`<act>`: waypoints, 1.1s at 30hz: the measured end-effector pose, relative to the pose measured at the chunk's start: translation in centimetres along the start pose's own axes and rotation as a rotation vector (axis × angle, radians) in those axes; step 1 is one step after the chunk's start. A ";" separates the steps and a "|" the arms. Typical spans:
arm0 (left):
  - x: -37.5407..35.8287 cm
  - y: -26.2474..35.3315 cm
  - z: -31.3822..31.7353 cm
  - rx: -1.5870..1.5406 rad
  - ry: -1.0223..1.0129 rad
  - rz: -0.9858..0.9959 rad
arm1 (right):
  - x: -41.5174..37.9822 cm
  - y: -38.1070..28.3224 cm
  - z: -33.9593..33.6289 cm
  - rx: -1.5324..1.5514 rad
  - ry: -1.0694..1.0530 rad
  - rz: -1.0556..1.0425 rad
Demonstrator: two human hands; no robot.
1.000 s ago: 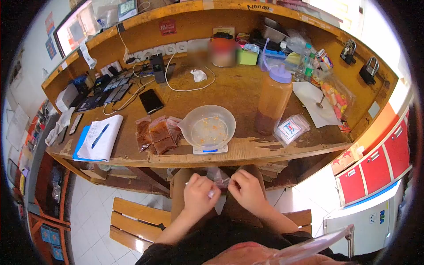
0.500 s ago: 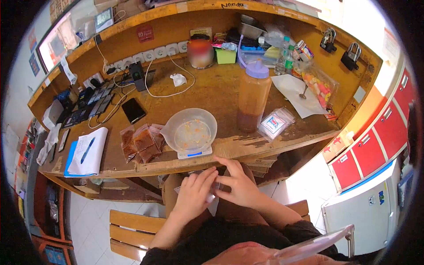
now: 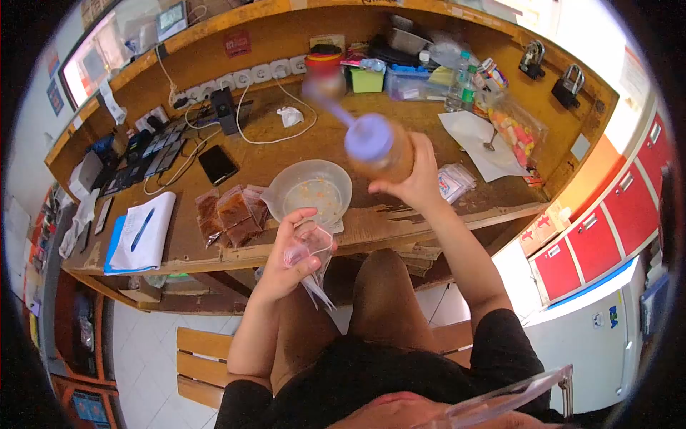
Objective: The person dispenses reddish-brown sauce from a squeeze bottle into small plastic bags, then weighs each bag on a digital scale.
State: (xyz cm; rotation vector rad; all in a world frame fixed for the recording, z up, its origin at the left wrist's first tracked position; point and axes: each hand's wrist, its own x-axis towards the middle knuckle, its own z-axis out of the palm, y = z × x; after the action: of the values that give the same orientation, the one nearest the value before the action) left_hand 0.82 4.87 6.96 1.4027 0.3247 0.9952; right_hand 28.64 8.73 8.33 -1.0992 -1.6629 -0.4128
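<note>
My left hand (image 3: 289, 261) holds a clear plastic bag (image 3: 313, 247) with its mouth spread, just in front of the desk edge. My right hand (image 3: 418, 179) is wrapped round a squeeze bottle (image 3: 389, 159) with a purple lid, tilted and slightly blurred above the desk. Between them a translucent bowl (image 3: 330, 175) with orange crumbs rests on a white scale (image 3: 337, 227), mostly hidden. Filled packets of reddish-brown stuff (image 3: 239, 214) lie left of the bowl. A stack of small clear bags (image 3: 454, 181) sits right of my right hand.
A black phone (image 3: 217, 165) and a notebook with a pen (image 3: 151, 232) are on the left. White paper (image 3: 486, 146) with a spoon lies at the right. At the back stand a green box (image 3: 367, 80), a red-lidded jar (image 3: 325, 71) and bottles (image 3: 468, 89). White cables cross the desk.
My hands have moved apart. The right one has taken hold of the bottle, which is lifted and tilted left. The left one has risen with the plastic bag, now spread.
</note>
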 end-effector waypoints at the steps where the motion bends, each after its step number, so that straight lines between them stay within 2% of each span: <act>1: 0.1 0.1 -0.3 0.001 0.012 0.000 | 0.4 -0.5 -0.5 0.010 -0.007 -0.002; 3: 0.3 0.4 -1.0 -0.118 -0.166 0.004 | 1.0 -1.5 -1.8 -0.151 -0.076 -0.386; 5: 0.5 0.6 -1.1 -0.119 -0.180 -0.018 | 2.4 -2.4 -3.1 -0.132 -0.081 -0.441; 7: 0.6 0.8 -1.2 -0.121 -0.201 -0.035 | 3.9 -2.6 -4.3 -0.303 -0.110 -0.751; 14: 1.4 0.2 -0.9 -0.203 -0.161 -0.098 | 7.7 -4.6 -6.5 -0.399 -0.133 -1.048; 17: 1.5 -0.3 -1.2 -0.280 -0.146 -0.117 | 8.1 -5.3 -7.2 -0.401 -0.232 -1.047; 22: 2.1 -0.5 -1.1 -0.365 -0.147 -0.088 | 8.2 -5.1 -7.3 -0.400 -0.281 -1.008; 24: 2.2 0.0 -0.6 -0.329 -0.031 -0.081 | 8.2 -4.9 -7.3 -0.395 -0.286 -1.000; 27: 2.6 -0.3 -0.8 -0.309 0.009 -0.078 | 7.8 -4.2 -7.0 -0.412 -0.303 -0.984; 29: 3.1 -0.3 -1.3 -0.291 0.005 -0.069 | 7.3 -4.2 -6.8 -0.368 -0.411 -0.732; 30: 3.4 -0.1 -1.6 -0.273 0.004 -0.062 | 6.7 -4.0 -6.4 -0.371 -0.409 -0.732; 32: 4.3 0.8 -1.7 -0.211 -0.009 -0.022 | 5.2 -3.1 -5.2 -0.179 -0.428 -0.427; 33: 4.8 1.4 -1.6 -0.152 -0.016 0.014 | 4.8 -2.8 -4.7 -0.182 -0.428 -0.429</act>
State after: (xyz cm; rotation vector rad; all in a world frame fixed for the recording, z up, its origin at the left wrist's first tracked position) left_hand 1.87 9.29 9.61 1.2761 0.2221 0.9988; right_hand 28.85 6.08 15.07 -1.0037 -2.2910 -0.6455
